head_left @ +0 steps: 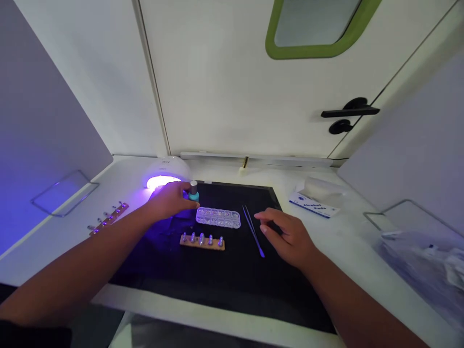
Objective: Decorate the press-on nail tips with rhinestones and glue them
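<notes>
My left hand (170, 199) is at a small turquoise bottle with a silver cap (194, 192), its fingers around the bottle's left side, in front of a glowing white lamp (168, 169). My right hand (284, 232) hovers over the black mat with fingers loosely curled and apart, holding nothing. Just left of it lie blue tweezers (253, 232). A clear compartment case (218, 218) sits at the mat's middle. Below the case is a cork-coloured strip (203, 243) bearing several shiny nail tips.
Another strip of nail tips (108, 219) lies at the left. An alcohol pads box (314, 205) stands right of the black mat (232, 285). Plastic bags (427, 261) are at far right. A small gold-coloured item (244, 163) is near the back edge.
</notes>
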The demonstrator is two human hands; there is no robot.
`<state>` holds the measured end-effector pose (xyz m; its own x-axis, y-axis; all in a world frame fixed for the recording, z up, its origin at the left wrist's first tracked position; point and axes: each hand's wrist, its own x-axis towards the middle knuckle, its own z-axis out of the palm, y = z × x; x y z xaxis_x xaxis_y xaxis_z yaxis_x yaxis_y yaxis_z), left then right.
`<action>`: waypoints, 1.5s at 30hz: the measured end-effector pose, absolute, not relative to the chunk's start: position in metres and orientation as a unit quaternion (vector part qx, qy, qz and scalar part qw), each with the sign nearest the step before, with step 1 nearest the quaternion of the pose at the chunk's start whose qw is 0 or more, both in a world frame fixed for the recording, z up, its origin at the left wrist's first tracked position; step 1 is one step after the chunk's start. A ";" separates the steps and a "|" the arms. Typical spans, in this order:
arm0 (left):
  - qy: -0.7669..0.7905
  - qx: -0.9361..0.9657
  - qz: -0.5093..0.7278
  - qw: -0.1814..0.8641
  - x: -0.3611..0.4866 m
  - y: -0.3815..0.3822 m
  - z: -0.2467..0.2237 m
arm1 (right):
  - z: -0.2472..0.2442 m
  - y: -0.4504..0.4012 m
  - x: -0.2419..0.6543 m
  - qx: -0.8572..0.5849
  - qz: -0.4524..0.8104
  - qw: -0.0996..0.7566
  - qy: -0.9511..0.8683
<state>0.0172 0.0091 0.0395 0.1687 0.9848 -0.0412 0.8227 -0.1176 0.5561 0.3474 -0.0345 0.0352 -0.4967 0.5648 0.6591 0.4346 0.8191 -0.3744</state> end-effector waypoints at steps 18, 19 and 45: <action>0.486 0.736 0.310 0.355 0.003 -0.015 0.006 | 0.083 -0.025 0.244 -0.366 0.231 0.267 -0.861; 0.479 0.734 0.320 0.359 0.003 -0.016 0.004 | 0.084 -0.021 0.238 -0.372 0.237 0.253 -0.861; 0.463 0.770 0.318 0.303 0.000 -0.016 0.011 | 0.072 0.012 0.200 -0.343 0.284 0.290 -0.847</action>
